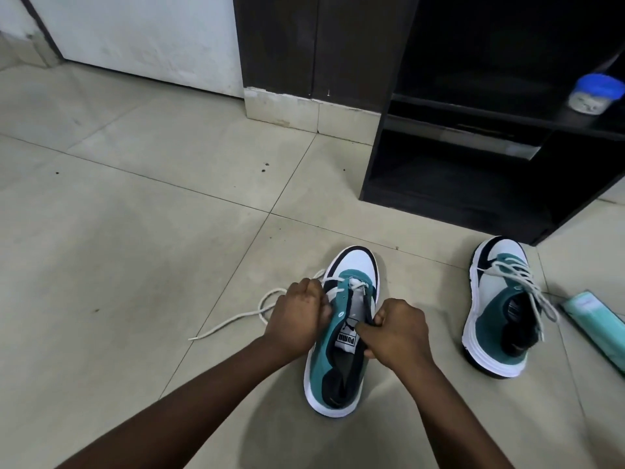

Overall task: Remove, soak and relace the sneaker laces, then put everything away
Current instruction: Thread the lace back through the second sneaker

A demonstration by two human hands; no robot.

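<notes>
A black shelf unit stands far right, a blue-lidded jar on it; a second sneaker and teal box lie right. The near sneaker, toe pointing away, reads "PUMA". The left hand grips its white lace; the right hand pinches the tongue's edge.

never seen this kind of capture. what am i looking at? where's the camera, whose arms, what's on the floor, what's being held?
No robot: a person's bare arms, seen from one wide-angle camera worn on the head, looking down. On the tiled floor stand two teal-and-white sneakers. The left hand grips the near sneaker by its side, where its white lace trails loose onto the floor; the right hand pinches the tongue area. The far sneaker stays laced. A teal packet lies right; a blue-lidded jar sits in the dark shelf unit.
</notes>
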